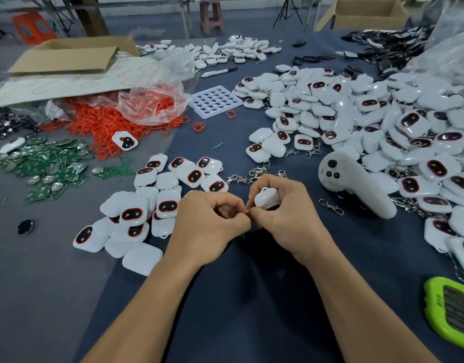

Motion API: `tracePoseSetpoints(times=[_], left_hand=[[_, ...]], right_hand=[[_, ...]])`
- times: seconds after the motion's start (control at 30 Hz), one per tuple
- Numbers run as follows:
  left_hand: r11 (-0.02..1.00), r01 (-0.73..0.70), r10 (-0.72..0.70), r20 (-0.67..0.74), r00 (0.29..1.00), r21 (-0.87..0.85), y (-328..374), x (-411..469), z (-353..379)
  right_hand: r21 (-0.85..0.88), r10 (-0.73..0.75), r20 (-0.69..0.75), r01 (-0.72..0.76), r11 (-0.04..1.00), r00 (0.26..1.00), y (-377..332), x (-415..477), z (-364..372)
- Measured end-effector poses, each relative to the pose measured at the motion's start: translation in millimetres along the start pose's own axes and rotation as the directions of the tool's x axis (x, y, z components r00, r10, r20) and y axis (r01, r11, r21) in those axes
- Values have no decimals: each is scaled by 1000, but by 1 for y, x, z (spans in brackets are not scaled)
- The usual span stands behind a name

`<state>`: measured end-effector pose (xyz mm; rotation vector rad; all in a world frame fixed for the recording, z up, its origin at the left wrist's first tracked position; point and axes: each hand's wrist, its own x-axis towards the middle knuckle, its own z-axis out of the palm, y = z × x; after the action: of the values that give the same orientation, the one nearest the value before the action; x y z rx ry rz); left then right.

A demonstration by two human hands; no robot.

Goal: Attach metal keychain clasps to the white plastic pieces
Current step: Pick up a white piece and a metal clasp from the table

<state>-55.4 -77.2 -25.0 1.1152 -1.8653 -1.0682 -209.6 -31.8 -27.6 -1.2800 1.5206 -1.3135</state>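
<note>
Gripping white plastic piece (pixel 267 199) with right hand (pixel 287 221), pinching metal ring (pixel 247 210) with left hand (pixel 210 226); looks light, rigid, slick, best clamped across its sides.

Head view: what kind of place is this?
Most likely a small assembly workshop: heaps of identical white plastic pieces, a pile of green circuit boards and loose metal keychain clasps lie on the table.

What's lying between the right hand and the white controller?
The head view shows one loose metal clasp lying on the dark cloth, between the right hand and the white controller.
</note>
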Motion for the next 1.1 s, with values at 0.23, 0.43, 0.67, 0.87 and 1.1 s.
tracePoseSetpoints(times=[0.23,0.43,0.67,0.87,1.1], left_hand=[[909,85,84,-379,921,409,0,3,-9],[736,-76,105,-3,994,673,-3,5,1],[876,-3,5,-3,1000,481,-7,7,-3],[875,-69,44,62,997,480,-9,8,-6],[838,-136,118,68,991,529,-10,6,-5]], right_hand=[[-49,84,-119,-90,995,989,1,0,4],[-214,-6,-138,-23,977,990,5,-3,-7],[-261,8,-137,-44,964,991,9,-6,-5],[-222,-8,-114,-18,975,994,7,-6,-3],[-308,-4,-72,-18,951,997,5,-4,-4]])
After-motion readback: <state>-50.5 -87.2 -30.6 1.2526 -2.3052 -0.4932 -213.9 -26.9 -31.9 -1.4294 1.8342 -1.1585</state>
